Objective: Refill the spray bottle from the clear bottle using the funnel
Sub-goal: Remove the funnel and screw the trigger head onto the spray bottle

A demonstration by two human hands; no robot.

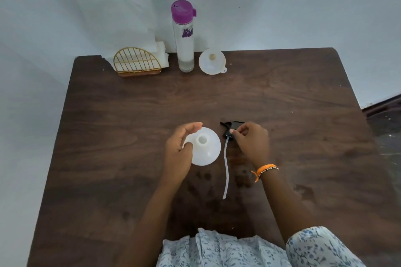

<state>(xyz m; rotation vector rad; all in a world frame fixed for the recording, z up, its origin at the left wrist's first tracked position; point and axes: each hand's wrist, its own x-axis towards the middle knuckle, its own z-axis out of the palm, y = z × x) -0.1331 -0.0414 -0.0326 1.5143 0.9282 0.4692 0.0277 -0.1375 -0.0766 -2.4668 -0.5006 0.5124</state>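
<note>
The white spray bottle (206, 147) stands open-necked in the middle of the table, seen from above. My left hand (179, 151) curls round its left side, thumb on its shoulder and fingers over the far edge. The black spray head (227, 128) lies just right of the bottle, its clear dip tube (226, 171) trailing toward me. My right hand (251, 143) pinches the head at its collar. The clear bottle (185, 37) with a purple cap stands upright at the table's far edge. The white funnel (212, 62) lies beside it on the right, wide mouth up.
A gold wire napkin holder (137, 63) with white napkins sits at the far left of the brown wooden table (303, 136). A white wall rises behind the table. Smudges mark the wood near the tube.
</note>
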